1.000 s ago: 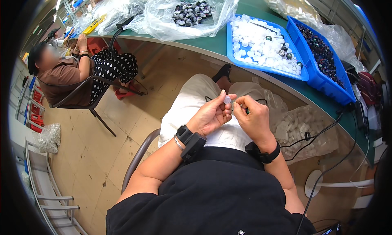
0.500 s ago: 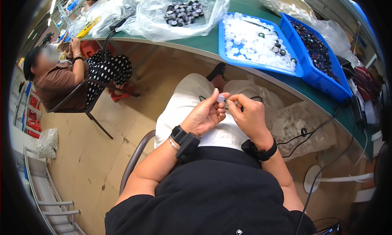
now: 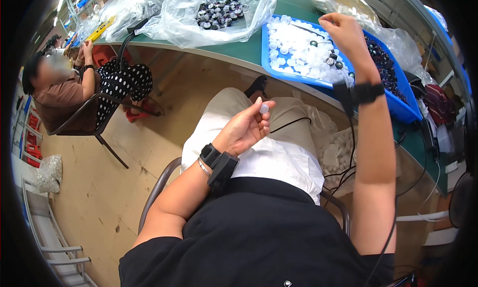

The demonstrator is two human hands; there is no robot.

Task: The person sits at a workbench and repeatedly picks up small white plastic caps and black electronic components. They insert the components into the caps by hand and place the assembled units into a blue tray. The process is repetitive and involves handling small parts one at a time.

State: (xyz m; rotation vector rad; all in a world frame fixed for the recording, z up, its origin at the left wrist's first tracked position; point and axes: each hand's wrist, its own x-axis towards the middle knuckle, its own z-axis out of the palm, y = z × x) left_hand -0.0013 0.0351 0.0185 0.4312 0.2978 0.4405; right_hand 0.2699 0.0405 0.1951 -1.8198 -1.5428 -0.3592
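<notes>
Over my lap, my left hand (image 3: 245,128) pinches a small white cap (image 3: 264,108) at its fingertips. My right hand (image 3: 343,34) is stretched out above the blue tray (image 3: 279,72) that is full of white caps (image 3: 294,50) and a few dark ones, fingers closed. Whether it holds a piece I cannot tell. Both wrists carry black bands, and a black cable hangs from the right one.
A second blue tray (image 3: 393,77) of dark parts stands to the right on the green table (image 3: 239,45). A clear plastic bag (image 3: 219,15) with dark caps lies at the back. Another person (image 3: 74,92) sits on a chair at the left. A bag of white pieces (image 3: 343,152) hangs under the table.
My right hand left my left hand at my lap and rose up and forward over the blue tray. The left hand stays with the white cap.
</notes>
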